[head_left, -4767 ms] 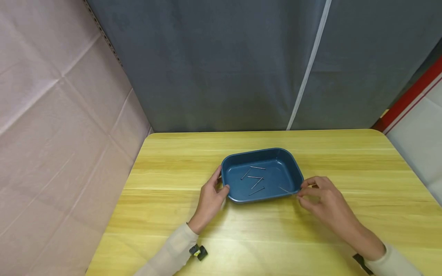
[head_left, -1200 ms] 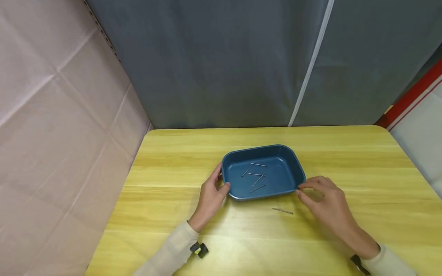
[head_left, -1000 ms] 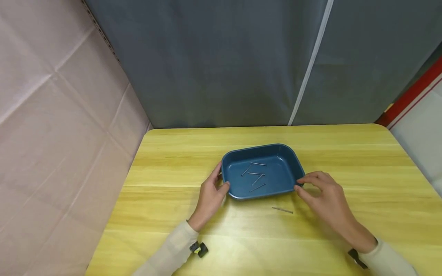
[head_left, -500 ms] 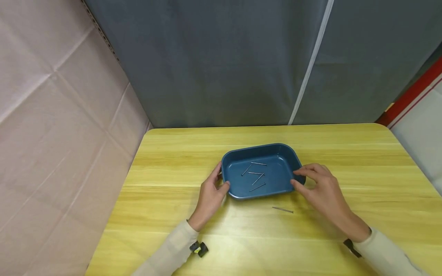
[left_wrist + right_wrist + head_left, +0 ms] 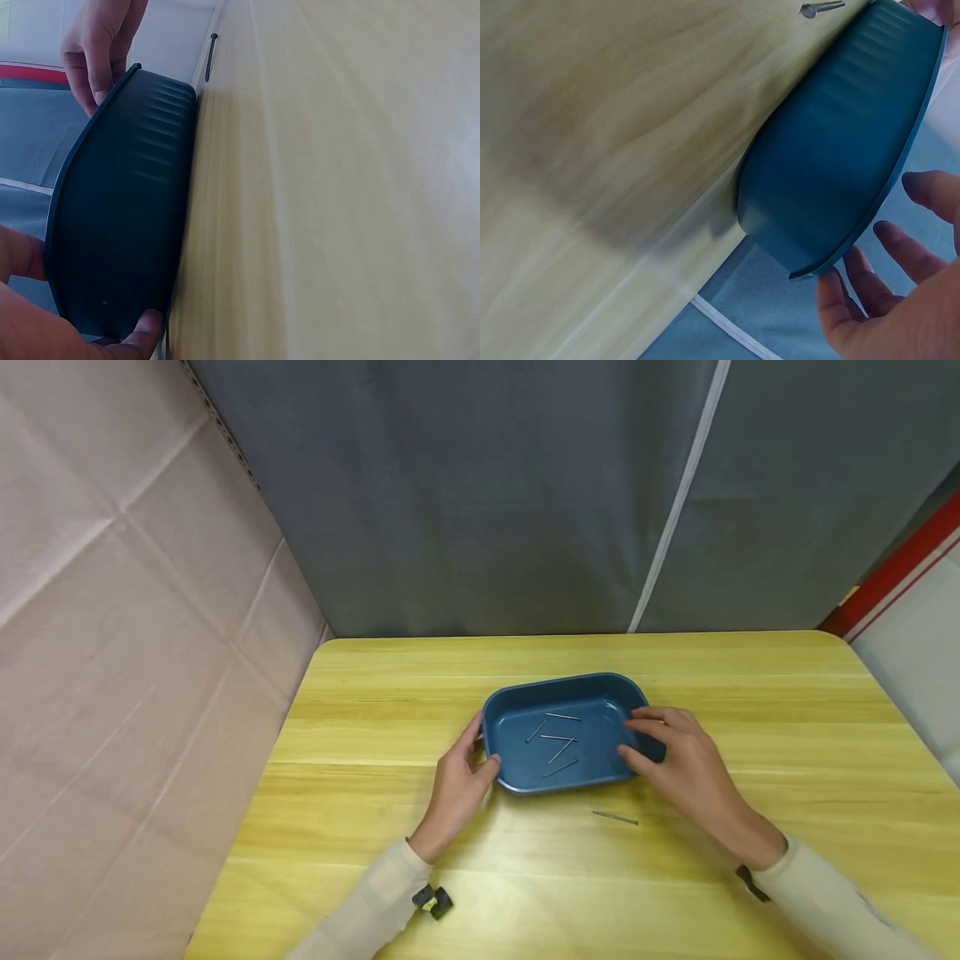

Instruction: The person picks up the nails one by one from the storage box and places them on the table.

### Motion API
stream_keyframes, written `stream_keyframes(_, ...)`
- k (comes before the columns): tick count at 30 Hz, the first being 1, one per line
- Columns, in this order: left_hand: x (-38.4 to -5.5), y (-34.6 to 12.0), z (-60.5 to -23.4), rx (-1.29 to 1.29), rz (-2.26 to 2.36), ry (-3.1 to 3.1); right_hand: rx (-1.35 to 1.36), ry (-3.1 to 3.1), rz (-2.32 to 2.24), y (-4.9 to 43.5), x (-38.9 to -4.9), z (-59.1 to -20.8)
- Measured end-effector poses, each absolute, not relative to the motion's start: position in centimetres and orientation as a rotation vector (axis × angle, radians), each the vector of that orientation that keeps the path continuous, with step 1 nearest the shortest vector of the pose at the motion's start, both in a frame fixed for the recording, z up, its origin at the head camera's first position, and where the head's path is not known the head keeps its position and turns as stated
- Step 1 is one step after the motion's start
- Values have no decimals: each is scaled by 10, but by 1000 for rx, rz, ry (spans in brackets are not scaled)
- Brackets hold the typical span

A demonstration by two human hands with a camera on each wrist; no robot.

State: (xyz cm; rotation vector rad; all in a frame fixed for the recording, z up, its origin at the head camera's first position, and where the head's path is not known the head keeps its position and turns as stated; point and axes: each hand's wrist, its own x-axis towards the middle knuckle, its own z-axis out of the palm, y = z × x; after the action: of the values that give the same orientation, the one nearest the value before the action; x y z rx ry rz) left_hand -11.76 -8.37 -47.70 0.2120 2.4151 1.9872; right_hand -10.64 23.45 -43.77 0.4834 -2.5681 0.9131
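Head view: below centre, the left hand [image 5: 456, 787] grips the tray [image 5: 603, 750] at left; the right hand [image 5: 690, 772], fingers parted and empty, hovers over its right end. Five nails [image 5: 563, 717] lie inside, a loose nail [image 5: 615, 817] lower, on the table [image 5: 787, 710].

2 pale beige sleeves [image 5: 378, 897] are worn. Behind the left hand [image 5: 457, 789] sits a black, yellow-marked device [image 5: 432, 902]; behind the right hand [image 5: 690, 768], a dark strap [image 5: 752, 883].

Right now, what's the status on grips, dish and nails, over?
Left grip holds blue dish by its left end; right grip empty over its right end. Five nails inside, one loose nail on tabletop. No obstruction seen.
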Motion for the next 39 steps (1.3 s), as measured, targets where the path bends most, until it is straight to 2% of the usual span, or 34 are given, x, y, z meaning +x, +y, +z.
stream_keyframes(39,-118,-84,-479,238,1986,2422,669,-2829,617,211,-148,-441)
